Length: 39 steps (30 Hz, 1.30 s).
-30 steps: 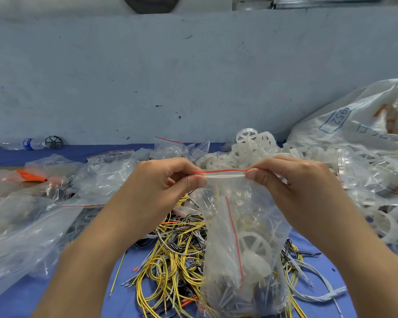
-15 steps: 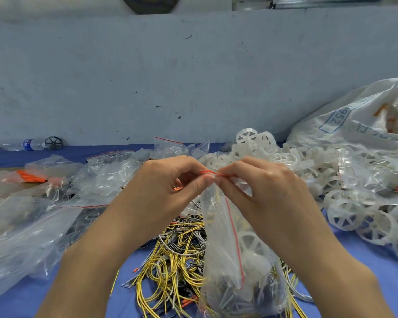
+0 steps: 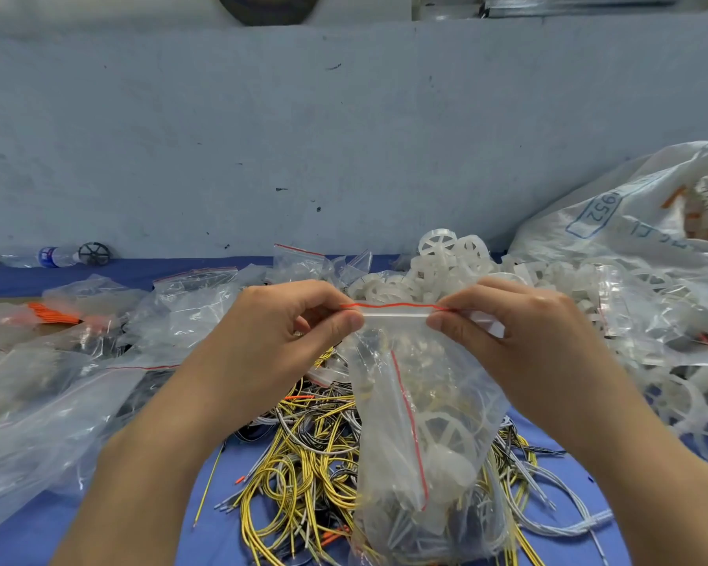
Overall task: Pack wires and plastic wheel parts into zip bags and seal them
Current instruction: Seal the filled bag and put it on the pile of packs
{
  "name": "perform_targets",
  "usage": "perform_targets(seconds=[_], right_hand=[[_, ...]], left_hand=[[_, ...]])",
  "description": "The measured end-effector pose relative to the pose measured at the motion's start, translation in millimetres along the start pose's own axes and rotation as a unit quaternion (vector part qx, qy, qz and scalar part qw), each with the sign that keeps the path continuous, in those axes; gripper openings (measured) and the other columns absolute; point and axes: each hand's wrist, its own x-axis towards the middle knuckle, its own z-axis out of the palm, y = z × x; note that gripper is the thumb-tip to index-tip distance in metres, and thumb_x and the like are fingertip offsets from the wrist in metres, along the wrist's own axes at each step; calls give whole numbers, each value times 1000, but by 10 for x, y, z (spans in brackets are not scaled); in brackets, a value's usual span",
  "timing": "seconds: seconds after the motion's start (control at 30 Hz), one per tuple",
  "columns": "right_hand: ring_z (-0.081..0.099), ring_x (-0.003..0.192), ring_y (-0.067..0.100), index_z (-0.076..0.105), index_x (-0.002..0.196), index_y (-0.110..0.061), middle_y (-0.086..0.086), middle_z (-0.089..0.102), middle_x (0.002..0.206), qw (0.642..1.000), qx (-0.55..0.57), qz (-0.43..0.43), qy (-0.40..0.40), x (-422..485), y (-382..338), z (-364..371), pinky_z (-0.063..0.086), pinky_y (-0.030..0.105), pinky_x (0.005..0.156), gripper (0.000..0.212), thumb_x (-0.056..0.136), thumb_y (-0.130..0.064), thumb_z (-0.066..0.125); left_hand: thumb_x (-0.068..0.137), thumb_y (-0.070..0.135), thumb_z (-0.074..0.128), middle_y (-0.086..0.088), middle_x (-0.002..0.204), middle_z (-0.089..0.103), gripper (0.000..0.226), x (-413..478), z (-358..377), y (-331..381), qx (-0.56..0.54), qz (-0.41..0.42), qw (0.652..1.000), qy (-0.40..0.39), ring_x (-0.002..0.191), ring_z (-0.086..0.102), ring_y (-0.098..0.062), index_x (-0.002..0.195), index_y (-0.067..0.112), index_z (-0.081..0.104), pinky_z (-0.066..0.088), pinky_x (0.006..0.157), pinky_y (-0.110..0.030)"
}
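Single head-worn wide-angle view, looking forward and slightly down from the person's own position, close over the blue table (image 3: 148,275) toward the grey wall (image 3: 344,136) at its far edge. Both forearms enter from the bottom edge, and the left hand (image 3: 287,332) and right hand (image 3: 520,332) meet near frame centre.

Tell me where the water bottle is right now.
In the head view, the water bottle lies far left at the wall's foot, beside a dark wheel.
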Motion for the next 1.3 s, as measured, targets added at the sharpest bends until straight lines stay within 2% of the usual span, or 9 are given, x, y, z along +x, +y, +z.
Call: perform_targets(seconds=[0.33, 0.43, 0.53, 0.77, 0.93, 1.03, 1.13, 1.23, 1.3], right_hand=[[62, 70, 14, 77, 87, -31, -16, 68, 83, 1000, 22, 14, 16, -44, 244, -167, 52, 40, 68, 37, 81, -58, 52], [55, 69, 12, 77, 87, -27, -21, 63, 78, 1000, 13, 12, 18, -60, 315, -226, 44, 21, 68, 33, 82, -51, 56], [56, 75, 3, 75, 86, -33, -27, 64, 79, 998, 54, 34, 25, -87, 379, -259, 39, 7, 70, 8, 84, -30, 68], [65, 86, 8, 71, 87, -40, -18, 72, 88, 987, 141, 56, 53, -83, 393, -196, 49, 20, 79, 29, 85, -11, 73], [66, 84, 7, 74, 87, -38, -18, 71, 89, 981, 173, 65, 55, -54, 366, -145, 50, 22, 74, 25, 87, -13, 73], [66, 74, 5, 72, 86, -37, -15, 72, 81, 958, 244, 126, 75, -91, 431, -121, 50, 20, 67, 23, 88, -14, 72], [59, 65, 10, 72, 90, -25, -4, 71, 73, 907, 353, 204, 102, -141, 530, -113, 48, 26, 63, 12, 90, -14, 70], [60, 66, 10, 70, 93, -18, 1, 71, 74, 880, 395, 241, 106, -151, 592, -86, 50, 27, 64, 7, 93, -13, 66], [59, 68, 11, 69, 94, -15, 3, 69, 74, 856, 433, 260, 112, -148, 600, -47, 52, 29, 66, 7, 90, -19, 66]], left_hand=[[83, 50, 57, 13, 79, 70, 22, -10, -20, -79, -10, -21, 1000, 2, 75, 65, -11, 87, 34, 71, 48, 62, -13], [83, 49, 58, 17, 79, 69, 17, -19, -31, -111, -6, -30, 1000, 4, 74, 65, -7, 86, 37, 70, 44, 59, -8], [84, 45, 60, 16, 77, 69, 14, -21, -35, -134, -5, -31, 999, 7, 71, 64, -7, 85, 35, 71, 42, 56, -7], [81, 54, 56, 22, 87, 68, 20, 15, -49, -92, 42, -37, 998, 4, 86, 62, 1, 93, 41, 67, 44, 66, -6], [87, 67, 34, 25, 111, 60, 51, 409, 321, 373, 197, 85, 974, -71, 102, 53, 4, 122, 38, 56, 45, 85, -22], [97, 54, 24, 14, 97, 64, 41, 669, 609, 608, 267, 139, 946, -125, 90, 61, -10, 111, 34, 57, 50, 72, -35], [101, 45, 18, 10, 89, 63, 36, 743, 816, 658, 331, 205, 916, -99, 75, 63, -14, 105, 30, 51, 47, 56, -34], [101, 29, 45, 6, 68, 59, 12, 707, 995, 662, 375, 226, 897, -67, 47, 59, -17, 92, 22, 49, 37, 37, -28], [96, 23, 56, 7, 54, 49, 17, 720, 1056, 662, 377, 228, 897, -45, 34, 48, -18, 83, 20, 46, 28, 32, -25]])
